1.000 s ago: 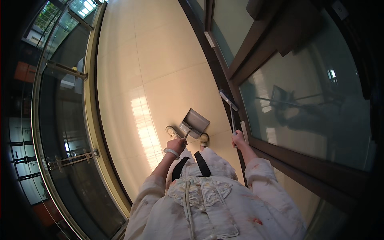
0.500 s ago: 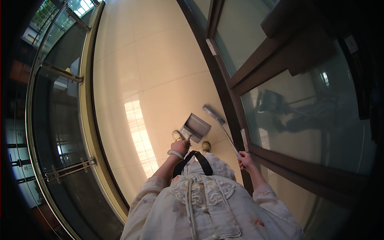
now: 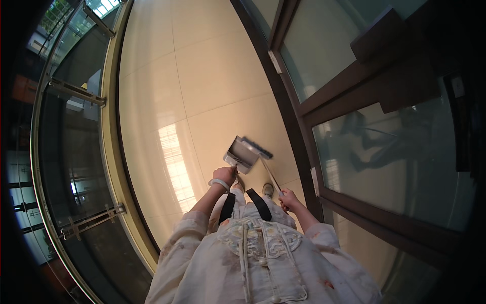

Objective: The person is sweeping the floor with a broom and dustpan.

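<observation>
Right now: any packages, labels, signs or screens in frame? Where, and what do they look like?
No packages or screens.
Small pale plate: on the dark door frame at far right, squarish, whitish; too small to tell whether it is a label.
Otherwise only the left hand on a grey dustpan, the right hand on a thin broom, over glossy cream floor tiles.

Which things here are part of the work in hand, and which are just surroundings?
In use:
- grey metal dustpan, held by the left hand
- thin-handled broom with a dark brush head, held by the right hand
- glossy cream floor tiles beneath both

Surroundings:
- dark-framed glass door
- glass railing with metal brackets
</observation>
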A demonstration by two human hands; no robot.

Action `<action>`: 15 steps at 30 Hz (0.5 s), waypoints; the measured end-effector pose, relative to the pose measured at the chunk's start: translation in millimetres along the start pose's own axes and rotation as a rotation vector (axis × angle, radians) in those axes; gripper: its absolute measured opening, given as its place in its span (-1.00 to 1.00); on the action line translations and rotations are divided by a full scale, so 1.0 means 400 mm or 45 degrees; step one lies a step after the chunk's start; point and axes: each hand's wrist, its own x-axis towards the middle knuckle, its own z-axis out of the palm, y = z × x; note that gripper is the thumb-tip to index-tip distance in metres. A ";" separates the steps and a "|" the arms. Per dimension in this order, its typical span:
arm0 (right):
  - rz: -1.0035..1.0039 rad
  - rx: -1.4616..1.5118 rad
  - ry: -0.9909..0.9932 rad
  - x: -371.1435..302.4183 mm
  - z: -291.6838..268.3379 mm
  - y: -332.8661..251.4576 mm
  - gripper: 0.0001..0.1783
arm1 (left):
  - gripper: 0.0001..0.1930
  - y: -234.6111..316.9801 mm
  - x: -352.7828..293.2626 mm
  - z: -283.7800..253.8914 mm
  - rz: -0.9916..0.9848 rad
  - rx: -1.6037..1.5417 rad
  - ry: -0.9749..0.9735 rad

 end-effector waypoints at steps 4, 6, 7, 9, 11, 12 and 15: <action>0.126 0.287 -0.116 -0.072 -0.077 -0.047 -0.52 | -0.78 -0.025 0.001 -0.034 0.018 0.042 -0.094; 0.102 0.276 -0.046 -0.072 -0.101 -0.074 -0.54 | -0.78 -0.047 -0.003 -0.045 0.030 0.058 -0.099; 0.082 0.269 0.020 -0.067 -0.108 -0.088 -0.55 | -0.78 -0.058 -0.006 -0.051 0.023 0.052 -0.094; -0.032 0.244 0.132 -0.037 -0.111 -0.131 -0.56 | -0.83 -0.082 -0.014 -0.065 -0.066 -0.022 -0.018; -0.075 0.248 0.174 0.022 -0.107 -0.181 -0.58 | -0.84 -0.104 -0.015 -0.081 -0.073 -0.049 -0.008; -0.076 0.270 0.213 0.066 -0.098 -0.207 -0.61 | -0.84 -0.115 -0.017 -0.086 -0.085 -0.070 0.001; -0.089 0.235 0.289 0.146 -0.031 -0.258 -0.69 | -0.84 -0.161 -0.022 -0.069 -0.081 -0.030 0.018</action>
